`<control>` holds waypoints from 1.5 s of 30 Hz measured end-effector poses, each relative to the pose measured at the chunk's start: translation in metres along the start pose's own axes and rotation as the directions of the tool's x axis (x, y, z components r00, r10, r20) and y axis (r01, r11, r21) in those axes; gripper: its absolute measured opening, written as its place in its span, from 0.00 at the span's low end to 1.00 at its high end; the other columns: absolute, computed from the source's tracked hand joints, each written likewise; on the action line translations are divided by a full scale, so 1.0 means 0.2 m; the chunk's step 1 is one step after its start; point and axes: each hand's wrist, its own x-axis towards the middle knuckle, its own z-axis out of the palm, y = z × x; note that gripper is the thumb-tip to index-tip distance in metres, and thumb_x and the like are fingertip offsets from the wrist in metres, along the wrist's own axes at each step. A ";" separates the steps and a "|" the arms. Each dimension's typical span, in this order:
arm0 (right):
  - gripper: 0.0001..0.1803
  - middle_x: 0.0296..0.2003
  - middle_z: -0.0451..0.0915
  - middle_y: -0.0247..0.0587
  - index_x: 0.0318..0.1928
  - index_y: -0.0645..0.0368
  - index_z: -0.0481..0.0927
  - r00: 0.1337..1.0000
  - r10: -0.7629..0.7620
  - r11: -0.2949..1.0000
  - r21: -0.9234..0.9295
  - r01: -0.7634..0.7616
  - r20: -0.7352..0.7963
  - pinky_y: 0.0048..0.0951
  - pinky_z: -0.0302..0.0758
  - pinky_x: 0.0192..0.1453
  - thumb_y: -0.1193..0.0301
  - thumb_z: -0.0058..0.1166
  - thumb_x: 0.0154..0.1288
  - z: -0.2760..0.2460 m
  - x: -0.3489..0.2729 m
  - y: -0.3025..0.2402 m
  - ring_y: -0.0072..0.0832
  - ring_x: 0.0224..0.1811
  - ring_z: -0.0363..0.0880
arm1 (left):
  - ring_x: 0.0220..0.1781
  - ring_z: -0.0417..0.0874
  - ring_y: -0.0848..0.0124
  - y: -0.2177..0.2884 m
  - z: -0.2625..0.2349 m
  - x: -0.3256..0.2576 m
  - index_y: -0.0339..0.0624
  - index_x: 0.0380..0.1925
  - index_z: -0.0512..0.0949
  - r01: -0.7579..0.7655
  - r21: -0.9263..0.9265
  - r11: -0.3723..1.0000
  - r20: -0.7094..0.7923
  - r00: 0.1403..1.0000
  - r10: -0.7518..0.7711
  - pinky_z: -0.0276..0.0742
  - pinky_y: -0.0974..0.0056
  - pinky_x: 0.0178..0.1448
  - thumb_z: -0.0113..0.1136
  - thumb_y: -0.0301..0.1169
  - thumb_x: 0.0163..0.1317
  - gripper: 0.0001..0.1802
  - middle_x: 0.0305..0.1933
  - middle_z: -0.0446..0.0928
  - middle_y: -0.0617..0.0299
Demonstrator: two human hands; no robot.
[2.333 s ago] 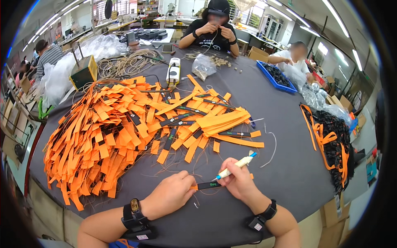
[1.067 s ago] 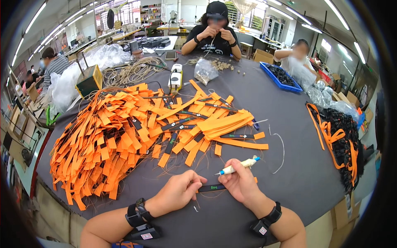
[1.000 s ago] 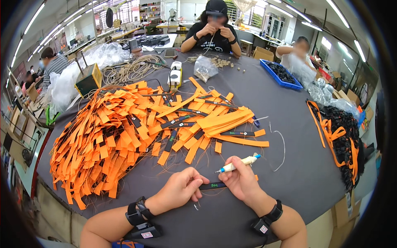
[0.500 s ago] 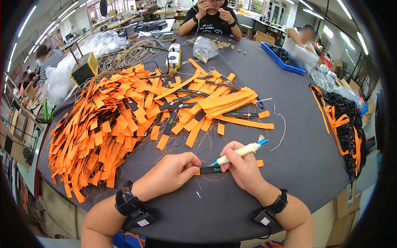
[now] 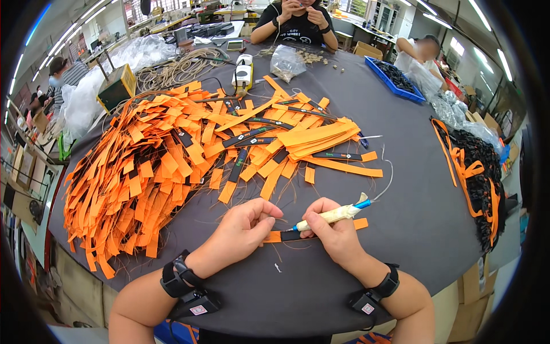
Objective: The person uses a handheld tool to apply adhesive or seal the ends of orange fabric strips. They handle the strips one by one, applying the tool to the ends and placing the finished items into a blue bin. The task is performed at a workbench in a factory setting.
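Observation:
My right hand (image 5: 332, 229) is closed around a pen-shaped tool (image 5: 338, 213) wrapped in cream tape, with blue ends and a thin cable at its back. Its tip touches or hovers just over the left part of the black label on an orange strip (image 5: 272, 237) lying flat before me. My right fingers rest over the middle of this strip and hide part of its label. My left hand (image 5: 243, 229) pinches thumb and forefinger together just above the strip's left end. Whatever lies in that pinch is too small to make out. Loose brown threads trail around the strip.
A big heap of orange strips with black labels (image 5: 137, 172) covers the left; a neater stack (image 5: 321, 137) lies ahead. Beyond are a white-and-yellow device (image 5: 243, 71), a clear bag (image 5: 286, 63) and a blue tray (image 5: 395, 80). Black straps (image 5: 472, 178) pile up right. Co-workers sit across.
My left hand has shifted slightly up and left, off the strip, baring its orange left end. The tool's tip has slid a little left along the label.

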 end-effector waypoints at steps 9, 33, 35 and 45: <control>0.08 0.29 0.77 0.31 0.37 0.62 0.74 1.000 -0.018 0.999 -0.031 0.018 0.014 0.17 0.75 0.35 0.70 0.55 0.70 0.02 0.00 -0.01 0.14 0.31 0.77 | 0.33 0.77 0.82 -0.01 0.04 0.00 0.38 0.46 0.72 -0.058 -0.154 0.986 -0.040 0.998 0.052 0.75 0.74 0.38 0.50 0.26 0.70 0.08 0.32 0.75 0.67; 0.07 0.30 0.78 0.31 0.37 0.61 0.75 1.000 0.001 0.998 -0.058 0.001 0.023 0.17 0.74 0.35 0.70 0.55 0.69 0.02 0.01 0.01 0.14 0.31 0.76 | 0.33 0.77 0.82 -0.03 0.05 0.01 0.40 0.43 0.72 -0.053 -0.293 0.955 -0.050 0.998 0.040 0.73 0.76 0.38 0.51 0.28 0.70 0.05 0.32 0.77 0.67; 0.07 0.29 0.78 0.31 0.37 0.61 0.75 1.000 0.002 0.998 -0.068 0.000 0.024 0.16 0.73 0.35 0.71 0.55 0.69 0.02 0.01 0.01 0.13 0.31 0.76 | 0.33 0.77 0.82 -0.03 0.05 0.01 0.41 0.43 0.72 -0.042 -0.303 0.952 -0.044 0.999 0.030 0.73 0.76 0.38 0.51 0.28 0.70 0.05 0.33 0.76 0.67; 0.07 0.29 0.78 0.30 0.38 0.61 0.75 0.999 -0.007 0.996 -0.083 0.010 0.032 0.16 0.71 0.33 0.71 0.55 0.69 0.02 0.00 0.00 0.12 0.30 0.74 | 0.34 0.77 0.82 -0.03 0.05 0.02 0.40 0.43 0.72 -0.056 -0.326 0.944 -0.034 0.998 0.047 0.73 0.76 0.38 0.51 0.27 0.70 0.05 0.33 0.76 0.67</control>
